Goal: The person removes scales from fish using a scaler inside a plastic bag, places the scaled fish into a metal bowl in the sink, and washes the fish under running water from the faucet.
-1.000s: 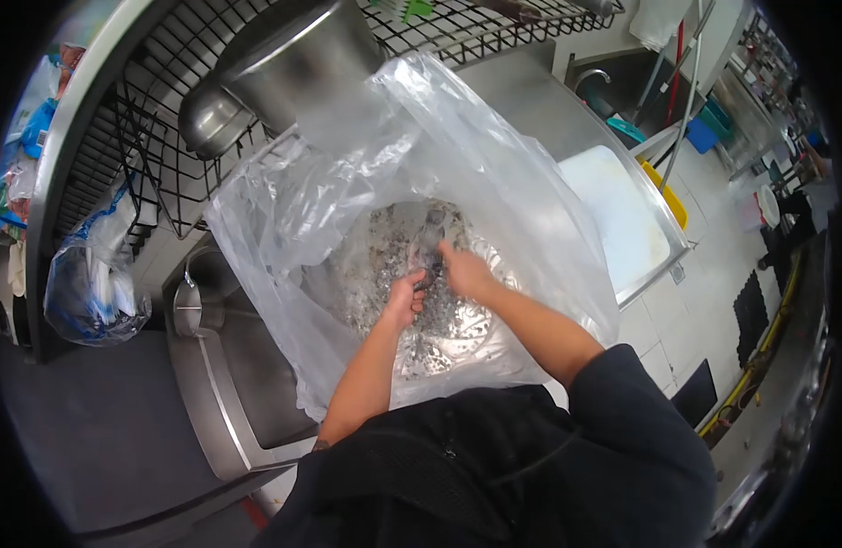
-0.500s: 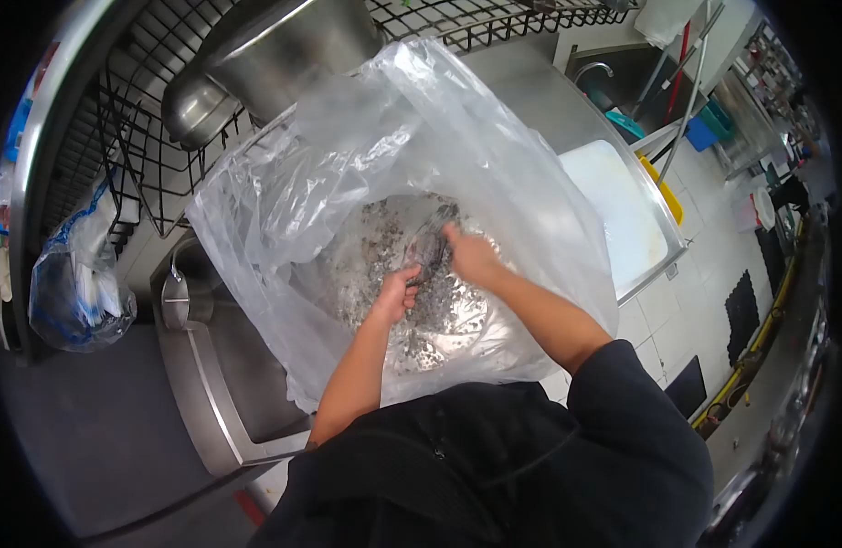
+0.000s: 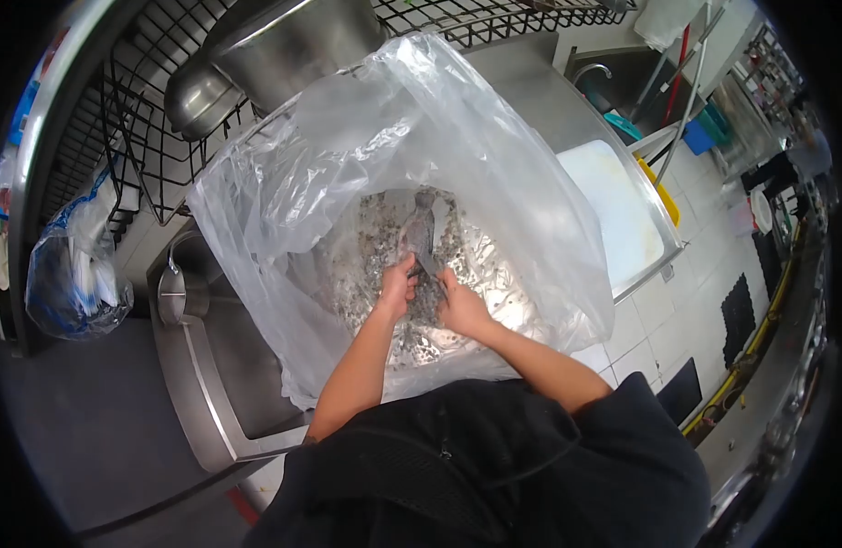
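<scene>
A dark grey fish [image 3: 421, 228] lies inside a large clear plastic bag [image 3: 567, 247], its length pointing away from me. My left hand [image 3: 400, 285] is closed on the near end of the fish. Just right of it, my right hand [image 3: 462, 306] is closed too, its fingertips beside the fish. A slim greyish shape shows at those fingertips, but whether it is a tool or part of the fish is unclear. Many small fish scales [image 3: 377, 239] cling to the bottom of the bag around both hands.
A steel sink [image 3: 243, 352] is on the left, with a steel counter [image 3: 521, 91] behind the bag. A white cutting board [image 3: 613, 205] lies to the right. Steel pots [image 3: 293, 55] sit on a black wire rack [image 3: 151, 173] at the back left.
My right hand has drawn back toward me along the fish, from its far part to near my left hand. More of the fish shows now. My left hand has barely moved.
</scene>
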Tool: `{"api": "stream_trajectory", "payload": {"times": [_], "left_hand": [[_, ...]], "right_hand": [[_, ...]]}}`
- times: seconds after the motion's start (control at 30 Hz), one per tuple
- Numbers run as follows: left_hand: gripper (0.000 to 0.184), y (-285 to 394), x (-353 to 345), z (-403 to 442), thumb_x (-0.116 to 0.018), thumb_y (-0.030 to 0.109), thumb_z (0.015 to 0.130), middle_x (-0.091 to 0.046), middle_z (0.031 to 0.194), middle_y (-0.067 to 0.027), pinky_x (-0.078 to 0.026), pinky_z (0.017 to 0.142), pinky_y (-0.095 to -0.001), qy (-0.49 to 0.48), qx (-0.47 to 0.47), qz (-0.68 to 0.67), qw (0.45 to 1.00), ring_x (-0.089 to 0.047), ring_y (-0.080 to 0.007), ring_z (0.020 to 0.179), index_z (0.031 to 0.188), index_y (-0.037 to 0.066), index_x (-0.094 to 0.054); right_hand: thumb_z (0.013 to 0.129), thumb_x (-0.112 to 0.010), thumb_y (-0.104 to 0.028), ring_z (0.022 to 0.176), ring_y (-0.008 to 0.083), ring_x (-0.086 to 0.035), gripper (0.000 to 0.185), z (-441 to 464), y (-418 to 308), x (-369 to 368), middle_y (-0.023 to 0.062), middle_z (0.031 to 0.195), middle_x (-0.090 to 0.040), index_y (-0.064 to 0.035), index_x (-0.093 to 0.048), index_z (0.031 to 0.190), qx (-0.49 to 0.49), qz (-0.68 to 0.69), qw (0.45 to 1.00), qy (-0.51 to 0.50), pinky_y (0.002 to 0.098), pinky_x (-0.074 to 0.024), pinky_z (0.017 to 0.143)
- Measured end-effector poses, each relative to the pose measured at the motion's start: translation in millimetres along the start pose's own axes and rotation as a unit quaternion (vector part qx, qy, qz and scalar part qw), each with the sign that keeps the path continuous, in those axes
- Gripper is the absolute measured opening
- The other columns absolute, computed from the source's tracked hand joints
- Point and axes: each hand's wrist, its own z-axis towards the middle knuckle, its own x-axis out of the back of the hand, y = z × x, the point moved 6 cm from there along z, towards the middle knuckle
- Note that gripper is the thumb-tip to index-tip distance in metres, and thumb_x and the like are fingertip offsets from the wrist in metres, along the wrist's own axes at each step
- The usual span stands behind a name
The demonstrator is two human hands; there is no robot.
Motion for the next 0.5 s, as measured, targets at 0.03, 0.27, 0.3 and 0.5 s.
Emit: {"api": "stream_trajectory", "payload": {"times": [0.03, 0.27, 0.3, 0.5], "left_hand": [[0.023, -1.0, 0.6, -1.5, -0.061, 0.038, 0.096, -0.042, 0.061, 0.0045, -0.023, 0.04, -0.0231, -0.002, 0.001, 0.004, 1.0, -0.034, -0.0055, 0.046, 0.095, 0.016, -0.053], [0.025, 3.3, -4.0, 2.4, -0.06, 0.04, 0.096, -0.042, 0.063, 0.004, -0.023, 0.04, -0.0228, 0.009, -0.011, -0.019, 1.0, -0.033, -0.0056, 0.048, 0.097, 0.016, -0.053], [0.026, 2.2, -4.8, 3.2, -0.06, 0.041, 0.096, -0.042, 0.063, 0.0038, -0.023, 0.04, -0.0228, 0.008, -0.019, -0.037, 0.999, -0.033, -0.0057, 0.048, 0.097, 0.016, -0.053], [0.028, -3.5, 0.8, 9.5, -0.06, 0.041, 0.095, -0.046, 0.07, 0.0017, -0.023, 0.041, -0.0232, 0.006, 0.009, -0.018, 1.0, -0.038, -0.0064, 0.054, 0.103, 0.014, -0.057]], "right_hand": [[0.083, -0.054, -0.005, 0.089, 0.0476, -0.064, 0.044, 6.5, 0.2, 7.1, 0.0293, 0.096, -0.065, -0.0048, -0.043, 0.126, 0.022, 0.014, 0.999, 0.018, 0.0547, -0.0495, 0.078], [0.084, -0.055, -0.006, 0.096, 0.0494, -0.062, 0.041, 28.7, 6.0, -7.2, 0.0328, 0.101, -0.064, -0.0046, -0.044, 0.123, -0.015, 0.019, 0.999, 0.021, 0.0539, -0.0488, 0.08], [0.083, -0.055, -0.007, 0.098, 0.0496, -0.061, 0.041, 6.0, 2.6, -11.0, 0.0334, 0.102, -0.063, -0.0052, -0.044, 0.123, -0.022, 0.062, 0.998, 0.008, 0.0533, -0.0487, 0.082], [0.083, -0.055, -0.007, 0.099, 0.0491, -0.061, 0.045, 32.5, 13.2, 15.7, 0.0325, 0.105, -0.063, -0.005, -0.044, 0.126, 0.01, 0.065, 0.996, 0.067, 0.0529, -0.0482, 0.084]]}}
